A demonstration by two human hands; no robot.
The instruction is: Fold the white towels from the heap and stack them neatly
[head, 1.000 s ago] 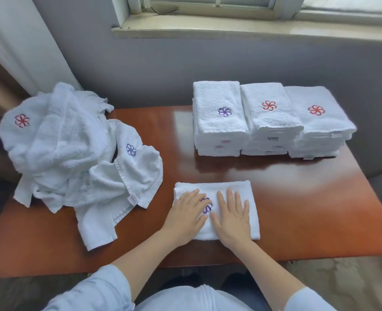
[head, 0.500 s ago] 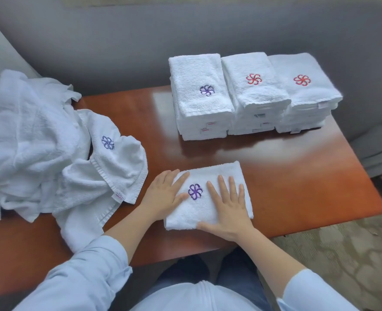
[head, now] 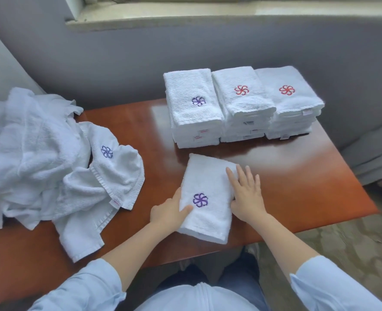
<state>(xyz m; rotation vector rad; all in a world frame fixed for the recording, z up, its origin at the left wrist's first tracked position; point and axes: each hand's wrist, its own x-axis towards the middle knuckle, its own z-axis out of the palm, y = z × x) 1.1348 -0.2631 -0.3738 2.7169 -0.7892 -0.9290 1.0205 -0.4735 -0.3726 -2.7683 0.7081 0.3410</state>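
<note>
- On red-brown table (head: 297, 176) front: folded white terry towel w/ purple logo (head: 205, 198), just rotated lengthwise.
- L hand (head: 169, 212) pinches its edge; R hand (head: 246, 194) flat, fingers straight.
- Fold done I'd say, stacking next.

My left hand (head: 171, 213) grips the folded towel (head: 208, 176) at its left edge, thumb on top beside the purple flower (head: 200, 200); my right hand (head: 247, 196) lies flat on its right edge. Three stacks (head: 241, 108) stand behind it on the table (head: 297, 176), the heap (head: 39, 153) to the left.
</note>
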